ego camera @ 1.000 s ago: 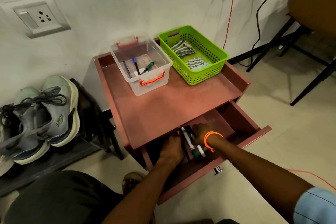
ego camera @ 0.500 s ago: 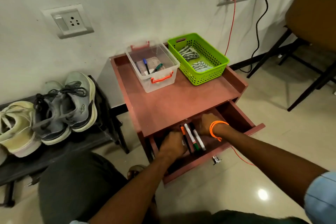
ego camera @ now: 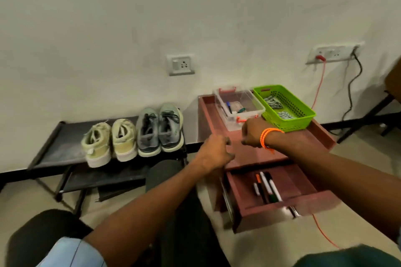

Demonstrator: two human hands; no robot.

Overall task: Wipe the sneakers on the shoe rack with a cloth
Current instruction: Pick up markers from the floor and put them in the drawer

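Bare shoe rack [ego camera: 58,147] left of cream sneakers [ego camera: 109,142]; grey sneakers [ego camera: 160,131] sit tight beside them, probably touching. Red cabinet [ego camera: 321,136] top open in front of clear box [ego camera: 238,107] and green basket [ego camera: 284,107]. Open drawer [ego camera: 303,200] juts floorward.

White wall [ego camera: 195,6] with sockets [ego camera: 181,65], beige tiled floor [ego camera: 351,154], small red-brown drawer table [ego camera: 321,136].

Red cabinet [ego camera: 321,136], open drawer [ego camera: 288,206] holding markers [ego camera: 265,186], green basket [ego camera: 303,112]
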